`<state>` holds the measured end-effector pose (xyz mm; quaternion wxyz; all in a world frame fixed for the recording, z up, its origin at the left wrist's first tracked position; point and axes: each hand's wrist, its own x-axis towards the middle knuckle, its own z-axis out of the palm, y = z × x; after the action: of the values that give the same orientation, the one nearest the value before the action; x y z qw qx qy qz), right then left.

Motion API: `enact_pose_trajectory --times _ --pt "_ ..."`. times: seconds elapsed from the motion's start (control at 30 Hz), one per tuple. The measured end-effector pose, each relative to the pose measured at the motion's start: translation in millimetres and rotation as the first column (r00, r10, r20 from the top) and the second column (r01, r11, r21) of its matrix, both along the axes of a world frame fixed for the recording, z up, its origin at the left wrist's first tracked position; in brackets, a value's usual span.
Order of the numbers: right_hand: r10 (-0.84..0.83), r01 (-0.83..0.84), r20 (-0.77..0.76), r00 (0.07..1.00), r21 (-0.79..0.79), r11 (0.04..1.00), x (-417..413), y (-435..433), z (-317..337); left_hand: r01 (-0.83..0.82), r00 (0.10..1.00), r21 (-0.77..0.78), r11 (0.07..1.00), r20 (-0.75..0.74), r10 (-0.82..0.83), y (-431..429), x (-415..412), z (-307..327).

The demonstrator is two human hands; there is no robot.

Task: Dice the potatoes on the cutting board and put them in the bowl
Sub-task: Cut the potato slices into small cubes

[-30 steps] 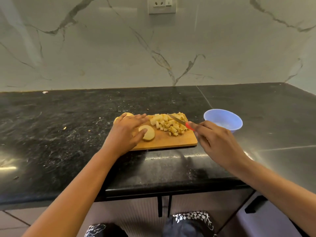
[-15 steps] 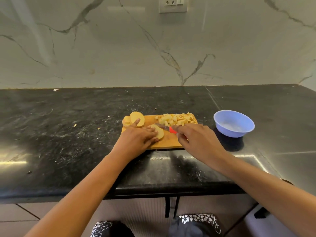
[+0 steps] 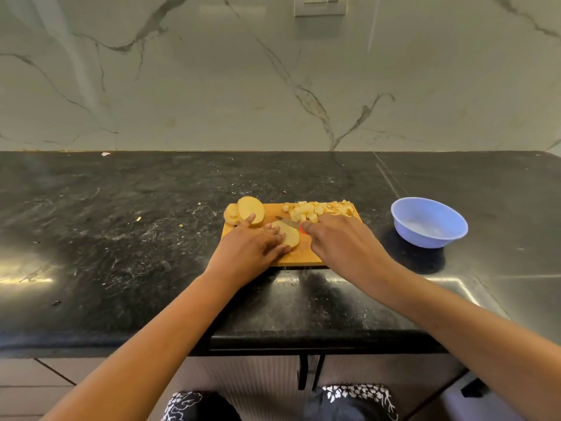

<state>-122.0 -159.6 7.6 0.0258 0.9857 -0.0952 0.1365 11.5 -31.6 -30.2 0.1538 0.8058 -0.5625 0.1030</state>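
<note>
A wooden cutting board (image 3: 303, 258) lies on the black counter. A pile of diced potato (image 3: 315, 209) sits at its far right, and thick potato slices (image 3: 247, 211) lean at its far left corner. One flat potato slice (image 3: 290, 235) lies mid-board. My left hand (image 3: 252, 249) rests on that slice with straight fingers. My right hand (image 3: 340, 241) grips a red-handled knife (image 3: 288, 222) whose blade lies over the slice's far edge. A light blue bowl (image 3: 428, 222) stands right of the board.
The black counter (image 3: 121, 238) carries small scraps near the board and its front edge runs just below my forearms. A marble wall with a socket (image 3: 320, 4) rises behind. Cabinet fronts show below the counter.
The knife left the diced pile and came left onto the flat slice. My left hand shifted to hold that slice down. The view moved, so the leaning slices now show.
</note>
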Motion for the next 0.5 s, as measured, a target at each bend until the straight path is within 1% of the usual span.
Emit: enact_pose_trajectory --times 0.1,0.23,0.4,0.5 --pt "0.014 -0.016 -0.073 0.997 -0.028 0.999 3 2 -1 -0.008 1.000 -0.002 1.000 -0.009 0.008 1 -1 0" --pt "0.038 -0.036 -0.137 0.990 0.014 0.999 -11 -1 4 -0.034 0.998 0.009 0.999 -0.046 0.035 1 -3 2" --pt "0.031 -0.014 -0.128 0.991 0.135 0.991 -54 0 10 -0.057 0.995 0.035 0.998 -0.077 0.059 2 -8 7" --pt "0.017 0.002 -0.126 0.992 0.148 0.989 -75 0 14 -0.071 0.992 0.064 0.995 -0.104 0.078 4 -11 9"
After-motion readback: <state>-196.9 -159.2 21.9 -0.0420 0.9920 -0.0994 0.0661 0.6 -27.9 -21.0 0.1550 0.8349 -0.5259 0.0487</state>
